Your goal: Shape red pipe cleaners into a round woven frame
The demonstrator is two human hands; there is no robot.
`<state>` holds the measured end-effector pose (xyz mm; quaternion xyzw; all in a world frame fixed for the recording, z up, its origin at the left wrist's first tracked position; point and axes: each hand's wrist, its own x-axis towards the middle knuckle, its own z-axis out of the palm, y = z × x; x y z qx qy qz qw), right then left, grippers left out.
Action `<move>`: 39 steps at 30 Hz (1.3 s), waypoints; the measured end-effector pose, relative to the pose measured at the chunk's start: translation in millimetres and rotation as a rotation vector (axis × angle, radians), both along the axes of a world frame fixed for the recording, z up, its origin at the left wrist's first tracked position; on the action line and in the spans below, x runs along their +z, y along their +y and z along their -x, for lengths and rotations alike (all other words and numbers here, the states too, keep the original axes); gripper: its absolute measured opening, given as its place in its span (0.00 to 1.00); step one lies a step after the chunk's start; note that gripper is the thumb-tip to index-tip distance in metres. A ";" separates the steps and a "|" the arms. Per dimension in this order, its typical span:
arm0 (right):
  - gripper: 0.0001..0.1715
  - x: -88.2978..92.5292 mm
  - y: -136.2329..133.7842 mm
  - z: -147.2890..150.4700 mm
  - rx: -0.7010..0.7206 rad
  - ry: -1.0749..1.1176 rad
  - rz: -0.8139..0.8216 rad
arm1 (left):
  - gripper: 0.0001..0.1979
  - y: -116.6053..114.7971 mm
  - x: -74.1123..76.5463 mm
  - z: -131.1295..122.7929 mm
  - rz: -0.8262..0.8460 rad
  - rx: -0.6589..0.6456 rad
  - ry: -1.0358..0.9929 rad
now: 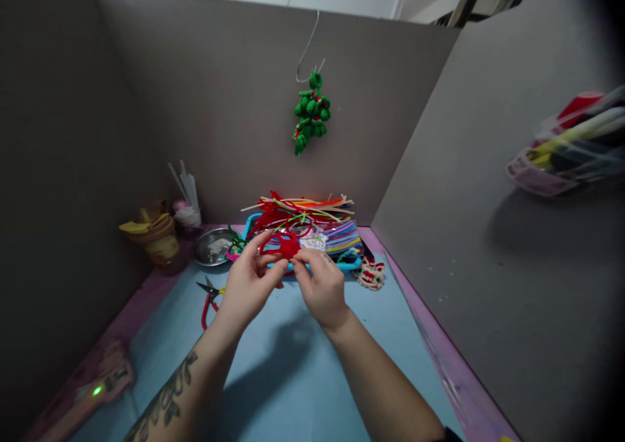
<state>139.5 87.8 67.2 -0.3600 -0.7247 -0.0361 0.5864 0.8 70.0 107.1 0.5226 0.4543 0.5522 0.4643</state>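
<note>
Both hands meet over the near edge of a blue tray (pixel 349 266). Between them is a red fuzzy piece (pixel 289 247) that looks like bent pipe cleaner, with loops sticking out to its left. My left hand (pixel 251 279) pinches its left and lower side between thumb and fingers. At the right lower edge, my right hand (pixel 323 284) grips it with thumb and forefinger. The fingers hide part of its shape. Behind the hands, the tray holds a heap of red pipe cleaners (pixel 273 215) and a bundle of blue and purple ones (pixel 344 234).
Red-handled scissors (pixel 206 305) lie left of my left hand, near a metal bowl (pixel 212 247) of small pale bits. A glue gun (pixel 105 390) with a green light is at lower left. A green ornament (pixel 312 113) hangs from a hook. A red-and-white piece (pixel 371 275) lies right of the tray.
</note>
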 end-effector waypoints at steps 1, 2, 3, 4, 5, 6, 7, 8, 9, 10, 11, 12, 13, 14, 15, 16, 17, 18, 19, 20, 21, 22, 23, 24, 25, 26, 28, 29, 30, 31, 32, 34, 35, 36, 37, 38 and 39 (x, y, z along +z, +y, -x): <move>0.06 0.0 -0.2 0.3 0.006 -0.008 0.001 | 0.38 -0.3 0.3 -0.9 0.003 0.006 -0.017; 0.06 0.0 -0.4 0.6 0.014 -0.018 0.001 | 0.38 -0.5 0.2 -1.6 0.005 0.011 -0.029; 0.06 0.2 -0.5 0.8 0.024 -0.030 -0.001 | 0.38 -0.3 -0.2 -2.0 0.004 0.015 -0.037; 0.06 0.5 -0.4 0.8 0.034 -0.042 -0.004 | 0.38 0.3 -0.9 -2.1 -0.002 0.022 -0.043; 0.07 0.9 -0.3 0.6 0.045 -0.054 -0.004 | 0.37 1.1 -1.8 -1.9 -0.011 0.032 -0.048; 0.07 1.4 0.0 0.2 0.059 -0.067 0.001 | 0.36 2.1 -2.9 -1.3 -0.021 0.042 -0.053; 0.07 2.0 0.3 -0.5 0.073 -0.076 0.012 | 0.35 3.2 -4.0 -0.5 -0.030 0.050 -0.057; 0.07 2.7 0.8 -1.5 0.084 -0.081 0.027 | 0.34 4.3 -5.1 0.4 -0.036 0.056 -0.061; 0.07 3.4 1.3 -2.6 0.092 -0.080 0.041 | 0.33 5.3 -6.1 1.3 -0.038 0.058 -0.064; 0.07 4.0 1.9 -3.8 0.097 -0.076 0.051 | 0.33 6.3 -7.0 2.1 -0.040 0.060 -0.070; 0.07 4.6 2.4 -4.8 0.099 -0.070 0.057 | 0.32 7.1 -7.9 2.7 -0.039 0.061 -0.075; 0.07 5.1 2.9 -5.7 0.097 -0.063 0.058 | 0.31 7.8 -8.7 3.0 -0.037 0.059 -0.079; 0.07 5.4 3.3 -6.3 0.094 -0.057 0.058 | 0.31 8.4 -9.6 3.1 -0.035 0.057 -0.082; 0.07 5.6 3.5 -6.7 0.091 -0.052 0.058 | 0.30 9.1 -10.5 3.1 -0.033 0.052 -0.085; 0.06 5.6 3.6 -6.8 0.089 -0.048 0.062 | 0.30 9.8 -11.5 2.9 -0.031 0.045 -0.093; 0.06 5.5 3.4 -6.6 0.087 -0.044 0.069 | 0.29 10.4 -12.5 2.8 -0.032 0.037 -0.104; 0.06 5.3 3.2 -6.3 0.085 -0.039 0.079 | 0.28 11.0 -13.5 2.8 -0.035 0.029 -0.118; 0.07 5.1 2.8 -5.8 0.085 -0.033 0.093 | 0.27 11.5 -14.5 2.9 -0.037 0.019 -0.127; 0.07 4.8 2.3 -5.2 0.089 -0.025 0.110 | 0.25 11.8 -15.3 3.1 -0.040 0.009 -0.130; 0.07 4.6 1.9 -4.6 0.094 -0.012 0.128 | 0.23 11.9 -15.9 3.4 -0.043 -0.001 -0.126; 0.07 4.5 1.5 -3.9 0.102 0.008 0.146 | 0.21 11.9 -16.2 3.7 -0.046 -0.007 -0.113; 0.07 4.5 1.2 -3.2 0.112 0.035 0.164 | 0.20 11.7 -16.3 3.9 -0.049 -0.009 -0.095; 0.06 4.6 1.1 -2.5 0.125 0.068 0.181 | 0.19 11.3 -16.1 4.0 -0.053 -0.008 -0.076; 0.06 4.7 1.1 -1.8 0.139 0.102 0.197 | 0.18 10.9 -15.8 4.0 -0.058 -0.004 -0.059; 0.06 4.9 1.2 -1.2 0.154 0.135 0.209 | 0.18 10.5 -15.4 3.8 -0.062 0.002 -0.046; 0.06 5.0 1.4 -0.7 0.166 0.164 0.218 | 0.17 10.3 -14.9 3.5 -0.066 0.009 -0.039; 0.06 4.9 1.8 0.1 0.183 0.205 0.233 | 0.17 10.1 -14.4 2.5 -0.071 0.030 -0.038; 0.06 4.6 2.0 0.3 0.184 0.221 0.240 | 0.17 10.3 -14.3 2.0 -0.070 0.039 -0.043; 0.05 4.2 2.1 0.5 0.182 0.235 0.245 | 0.17 10.5 -14.4 1.4 -0.066 0.044 -0.053; 0.05 3.5 2.0 0.6 0.177 0.244 0.247 | 0.18 10.7 -14.6 0.8 -0.060 0.042 -0.065; 0.05 2.8 1.9 0.8 0.171 0.245 0.243 | 0.19 10.9 -14.7 0.2 -0.052 0.039 -0.074; 0.05 1.5 1.4 1.3 0.157 0.220 0.220 | 0.23 10.7 -14.5 -0.6 -0.038 0.033 -0.074; 0.05 1.1 1.2 1.5 0.152 0.195 0.204 | 0.26 10.5 -14.2 -0.8 -0.036 0.040 -0.060; 0.06 1.0 1.0 1.6 0.145 0.170 0.189 | 0.29 10.2 -13.7 -0.8 -0.035 0.046 -0.043; 0.06 1.2 1.0 1.5 0.141 0.149 0.180 | 0.30 9.9 -13.1 -0.6 -0.039 0.057 -0.028; 0.05 1.7 1.1 1.1 0.139 0.134 0.177 | 0.31 9.8 -12.5 -0.1 -0.041 0.064 -0.021; 0.05 2.4 1.5 0.4 0.140 0.124 0.180 | 0.31 9.9 -12.0 0.6 -0.041 0.073 -0.024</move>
